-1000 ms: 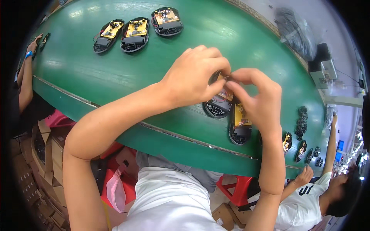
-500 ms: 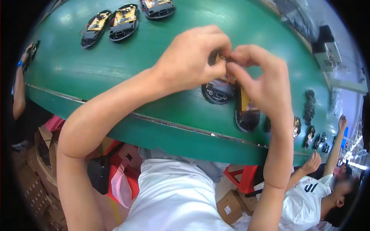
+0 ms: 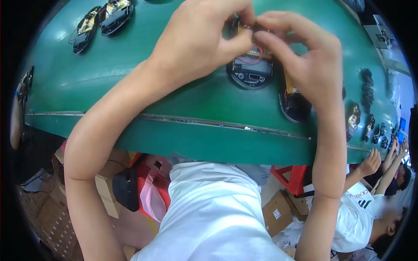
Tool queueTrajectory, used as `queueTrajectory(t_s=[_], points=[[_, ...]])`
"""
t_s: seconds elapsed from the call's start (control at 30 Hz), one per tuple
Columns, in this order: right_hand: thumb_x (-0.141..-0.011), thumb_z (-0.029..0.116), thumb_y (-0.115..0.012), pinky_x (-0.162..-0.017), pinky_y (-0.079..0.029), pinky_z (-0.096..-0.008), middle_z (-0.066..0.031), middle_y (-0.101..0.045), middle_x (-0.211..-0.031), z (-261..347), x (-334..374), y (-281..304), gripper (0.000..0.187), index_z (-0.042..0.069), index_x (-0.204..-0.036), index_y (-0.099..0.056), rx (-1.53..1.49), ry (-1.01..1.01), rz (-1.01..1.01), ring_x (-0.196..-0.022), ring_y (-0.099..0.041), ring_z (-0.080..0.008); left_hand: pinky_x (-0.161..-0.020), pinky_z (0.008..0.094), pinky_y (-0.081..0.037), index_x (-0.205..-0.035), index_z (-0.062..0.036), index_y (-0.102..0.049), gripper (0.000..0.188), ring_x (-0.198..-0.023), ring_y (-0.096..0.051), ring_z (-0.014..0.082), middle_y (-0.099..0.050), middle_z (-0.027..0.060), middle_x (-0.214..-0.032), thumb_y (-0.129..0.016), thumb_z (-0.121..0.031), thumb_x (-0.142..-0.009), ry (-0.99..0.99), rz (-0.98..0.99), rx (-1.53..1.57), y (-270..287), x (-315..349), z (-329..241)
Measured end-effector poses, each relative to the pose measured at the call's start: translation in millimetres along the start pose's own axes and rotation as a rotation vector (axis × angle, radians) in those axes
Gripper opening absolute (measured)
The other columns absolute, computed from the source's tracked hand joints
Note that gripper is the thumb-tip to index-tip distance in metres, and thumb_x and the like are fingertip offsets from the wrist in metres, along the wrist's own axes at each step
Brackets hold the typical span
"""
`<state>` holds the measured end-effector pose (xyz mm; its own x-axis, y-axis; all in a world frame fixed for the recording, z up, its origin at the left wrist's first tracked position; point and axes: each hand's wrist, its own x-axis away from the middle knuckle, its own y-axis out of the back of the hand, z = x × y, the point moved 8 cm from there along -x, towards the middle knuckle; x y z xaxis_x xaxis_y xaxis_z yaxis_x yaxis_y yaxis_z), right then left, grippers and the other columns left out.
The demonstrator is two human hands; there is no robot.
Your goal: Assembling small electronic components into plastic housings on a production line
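My left hand (image 3: 198, 41) and my right hand (image 3: 311, 52) meet fingertip to fingertip above an opened black oval device housing (image 3: 252, 76). Both pinch at its far part; whatever sits between the fingertips is too small and covered to name. Inside the housing show a circuit board, a pink-red wire and a black compartment at the near end. Another open housing (image 3: 297, 106) lies under my right hand, partly covered by it.
More open housings (image 3: 116, 17) lie at the far left of the green table (image 3: 183, 104). Along the right stand further housings (image 3: 352, 119) and a pile of black parts (image 3: 367, 89). A co-worker's hand (image 3: 370, 163) rests by the table edge at right.
The view has shifted, so the table and housings sit higher in the picture. My hands keep their pinch over the same housing, of which more now shows.
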<state>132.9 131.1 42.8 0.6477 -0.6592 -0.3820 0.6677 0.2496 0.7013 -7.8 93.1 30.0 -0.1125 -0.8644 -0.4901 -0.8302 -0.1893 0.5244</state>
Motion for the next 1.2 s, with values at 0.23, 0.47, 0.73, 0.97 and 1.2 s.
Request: queueTrajectory(t_s=[0.23,0.47,0.73,0.97,1.2], points=[[-0.083,0.004,-0.081,-0.082,-0.058,-0.0287,-0.0086,-0.079,-0.099,6.8,-2.4,2.6,0.021,-0.002,-0.103,-0.077,0.085,-0.006,0.027,-0.083,-0.072,-0.0148,-0.071,0.0350,-0.053,-0.092,0.0023,-0.065,0.014,-0.079,-0.065,0.0288,-0.063,0.0154,-0.088,-0.072,-0.002,-0.080,0.019,0.011,0.028,-0.8,-0.8,2.1],[-0.083,0.003,-0.081,-0.085,-0.056,-0.0279,-0.0098,-0.079,-0.102,4.9,-6.1,3.7,0.019,-0.002,-0.101,-0.078,0.067,-0.033,0.087,-0.089,-0.073,-0.0174,-0.070,0.0343,-0.053,-0.090,0.0024,-0.066,0.013,-0.078,-0.066,0.0273,-0.064,0.0151,-0.088,-0.072,-0.002,-0.079,-0.006,0.008,0.023,-1.4,0.3,0.8],[-0.076,0.001,-0.080,-0.065,-0.053,-0.0312,-0.0183,-0.073,-0.081,22.8,-15.0,13.7,0.015,-0.004,-0.090,-0.077,0.043,0.103,-0.005,-0.070,-0.070,-0.0213,-0.075,0.0297,-0.052,-0.090,0.0029,-0.067,0.013,-0.085,-0.067,0.0196,-0.068,0.0114,-0.093,-0.077,0.000,-0.082,0.017,0.076,0.105,2.5,1.5,2.0],[-0.077,-0.001,-0.080,-0.066,-0.055,-0.0273,-0.0142,-0.075,-0.077,-14.4,-10.0,13.6,0.014,-0.006,-0.089,-0.075,-0.388,-0.188,0.069,-0.071,-0.071,-0.0143,-0.076,0.0281,-0.052,-0.090,0.0033,-0.066,0.015,-0.084,-0.066,0.0174,-0.069,0.0111,-0.094,-0.078,0.002,-0.081,-0.058,0.141,-0.042,-11.6,-9.1,-2.1],[-0.077,0.003,-0.082,-0.071,-0.055,-0.0320,-0.0177,-0.074,-0.082,2.8,0.6,26.1,0.018,-0.003,-0.091,-0.073,-0.257,0.153,-0.026,-0.077,-0.074,-0.0239,-0.074,0.0301,-0.053,-0.089,0.0031,-0.064,0.015,-0.084,-0.067,0.0209,-0.067,0.0129,-0.096,-0.076,0.004,-0.080,-0.132,0.080,-0.079,-11.5,-7.8,-11.9]])
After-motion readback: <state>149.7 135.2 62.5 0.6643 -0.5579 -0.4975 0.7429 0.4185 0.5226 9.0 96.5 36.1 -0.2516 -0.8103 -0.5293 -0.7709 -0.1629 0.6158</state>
